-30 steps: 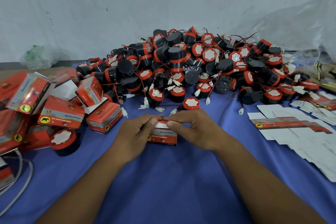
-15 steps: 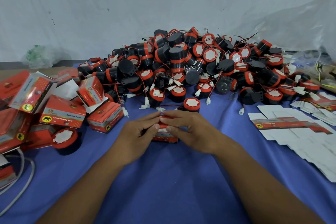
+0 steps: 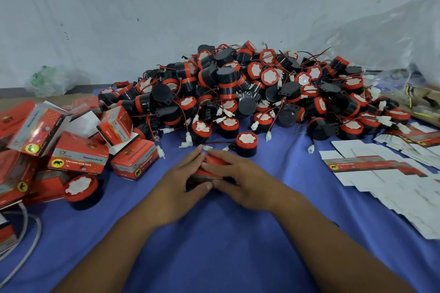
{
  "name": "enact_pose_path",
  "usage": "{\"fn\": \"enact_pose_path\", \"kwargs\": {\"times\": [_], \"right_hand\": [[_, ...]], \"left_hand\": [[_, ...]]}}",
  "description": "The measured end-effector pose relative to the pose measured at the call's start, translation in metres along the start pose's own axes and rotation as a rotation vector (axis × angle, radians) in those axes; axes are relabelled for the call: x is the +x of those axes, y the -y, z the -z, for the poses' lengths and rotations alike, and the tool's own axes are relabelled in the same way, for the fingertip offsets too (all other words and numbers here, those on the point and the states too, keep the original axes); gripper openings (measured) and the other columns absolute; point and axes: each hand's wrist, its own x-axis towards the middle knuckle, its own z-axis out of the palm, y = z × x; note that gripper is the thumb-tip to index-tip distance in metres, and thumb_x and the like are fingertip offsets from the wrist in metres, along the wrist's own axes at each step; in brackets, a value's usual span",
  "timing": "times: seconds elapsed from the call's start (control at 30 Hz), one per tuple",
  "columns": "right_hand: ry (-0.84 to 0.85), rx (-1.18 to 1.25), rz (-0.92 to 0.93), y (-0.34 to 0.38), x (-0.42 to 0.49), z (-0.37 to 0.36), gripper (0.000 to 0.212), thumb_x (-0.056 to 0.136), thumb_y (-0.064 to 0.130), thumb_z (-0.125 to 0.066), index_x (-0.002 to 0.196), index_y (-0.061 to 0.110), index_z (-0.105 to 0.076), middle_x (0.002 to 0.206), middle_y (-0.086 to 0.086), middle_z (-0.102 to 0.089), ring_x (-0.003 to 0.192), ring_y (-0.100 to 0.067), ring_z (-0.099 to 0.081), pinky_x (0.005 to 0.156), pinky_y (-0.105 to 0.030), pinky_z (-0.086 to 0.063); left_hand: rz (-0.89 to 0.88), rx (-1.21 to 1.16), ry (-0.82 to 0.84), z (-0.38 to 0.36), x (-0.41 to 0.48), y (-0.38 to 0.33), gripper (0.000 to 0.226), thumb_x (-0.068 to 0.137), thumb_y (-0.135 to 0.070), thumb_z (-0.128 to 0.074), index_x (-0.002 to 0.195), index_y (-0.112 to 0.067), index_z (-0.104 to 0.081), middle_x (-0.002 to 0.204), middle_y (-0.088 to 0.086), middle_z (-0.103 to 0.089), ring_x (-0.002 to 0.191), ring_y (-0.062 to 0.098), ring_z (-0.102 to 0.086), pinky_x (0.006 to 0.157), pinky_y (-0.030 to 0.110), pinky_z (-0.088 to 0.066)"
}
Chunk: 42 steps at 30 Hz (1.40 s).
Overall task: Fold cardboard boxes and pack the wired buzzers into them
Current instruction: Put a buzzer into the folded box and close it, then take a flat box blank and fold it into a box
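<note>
A small red cardboard box (image 3: 213, 166) lies on the blue cloth at the centre, mostly covered by both hands. My left hand (image 3: 181, 185) holds it from the left, thumb under its near edge and fingers over the top. My right hand (image 3: 240, 181) holds it from the right, fingers laid across the red top face. Behind the hands rises a big heap of black-and-red wired buzzers (image 3: 250, 93). One loose buzzer (image 3: 247, 144) stands just beyond my fingertips.
Several folded red boxes (image 3: 78, 157) are piled at the left, with one buzzer (image 3: 82, 189) in front of them. Flat white box blanks (image 3: 385, 173) spread over the right side. A grey cable (image 3: 26, 240) loops at the lower left. A clear plastic bag (image 3: 392, 38) sits at the back right.
The box has tipped away from me, so its printed front face no longer shows. Both hands have closed further over its top.
</note>
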Motion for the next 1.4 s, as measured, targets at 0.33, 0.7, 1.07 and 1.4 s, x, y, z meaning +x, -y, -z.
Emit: {"fn": "enact_pose_path", "kwargs": {"times": [0.33,0.7,1.07,1.4], "right_hand": [[-0.343,0.315,-0.162,0.000,0.006,-0.007,0.027,0.104,0.026,-0.050,0.119,0.013,-0.068,0.111,0.001,-0.069,0.100,-0.009,-0.063,0.086,-0.025,-0.052],[-0.147,0.455,-0.185,-0.003,0.003,-0.003,0.056,0.078,0.019,-0.086,0.127,0.021,-0.059,0.117,0.004,-0.066,0.109,-0.006,-0.062,0.096,-0.023,-0.051],[-0.172,0.474,-0.201,-0.004,0.001,-0.006,0.055,0.081,0.029,-0.083,0.129,0.022,-0.058,0.114,0.012,-0.069,0.105,-0.004,-0.065,0.093,-0.025,-0.053],[-0.288,0.390,-0.256,-0.011,0.003,-0.006,0.056,0.091,0.039,-0.071,0.140,0.028,-0.047,0.130,0.018,-0.057,0.113,0.005,-0.055,0.082,-0.011,-0.049]], "left_hand": [[-0.154,0.087,-0.230,0.001,0.001,-0.005,0.060,0.079,-0.040,-0.077,0.129,-0.043,-0.044,0.125,-0.032,-0.046,0.114,-0.010,-0.047,0.093,0.004,-0.035],[-0.131,0.096,-0.225,-0.001,0.003,-0.005,0.048,0.087,-0.030,-0.073,0.123,-0.044,-0.044,0.116,-0.029,-0.047,0.108,-0.009,-0.048,0.084,0.003,-0.038],[0.081,-0.232,-0.164,0.001,0.000,-0.004,0.066,0.079,-0.037,-0.075,0.130,-0.052,-0.036,0.124,-0.030,-0.052,0.117,-0.009,-0.052,0.091,0.010,-0.047],[0.093,-0.023,-0.501,0.002,0.002,-0.006,0.047,0.075,-0.040,-0.081,0.111,-0.043,-0.051,0.105,-0.019,-0.059,0.098,0.000,-0.056,0.079,0.015,-0.046]]}}
